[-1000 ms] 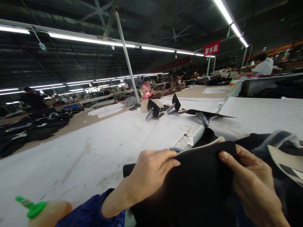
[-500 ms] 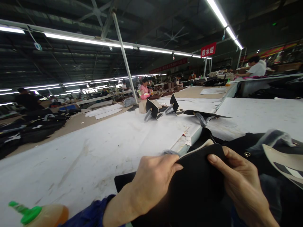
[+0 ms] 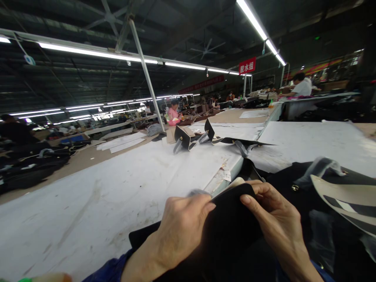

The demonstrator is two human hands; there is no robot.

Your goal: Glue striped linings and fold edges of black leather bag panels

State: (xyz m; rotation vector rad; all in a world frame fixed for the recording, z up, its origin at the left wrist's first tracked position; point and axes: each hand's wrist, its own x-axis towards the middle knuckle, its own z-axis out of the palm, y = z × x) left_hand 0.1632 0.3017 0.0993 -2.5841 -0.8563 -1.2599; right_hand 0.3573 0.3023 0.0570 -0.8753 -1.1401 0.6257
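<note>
A black leather-like panel (image 3: 229, 231) with a pale underside is between my two hands at the lower middle. My left hand (image 3: 179, 225) pinches its upper left edge, thumb on the black face. At the top right corner, my right hand (image 3: 273, 215) is closed on the same panel, with the thumb in front and the fingers behind. Beside that hand lie more black pieces (image 3: 282, 176) with gold-coloured fittings. Among them are a clear-plastic-wrapped strap (image 3: 319, 170) and a cream piece (image 3: 329, 190) with dark bands. The held panel's lower part runs out of view.
Black pieces (image 3: 182, 137) with wrapped straps stand folded on the white-covered table (image 3: 102, 196). A green-topped bottle (image 3: 51, 278) is cut off at bottom left. Co-workers in pink (image 3: 174, 112) and white (image 3: 302, 89) sit farther back. Dark piles (image 3: 35, 164) lie left.
The view has shifted, so the scene sits farther left and the bottle is mostly out of frame. Both hands keep their hold on the panel.
</note>
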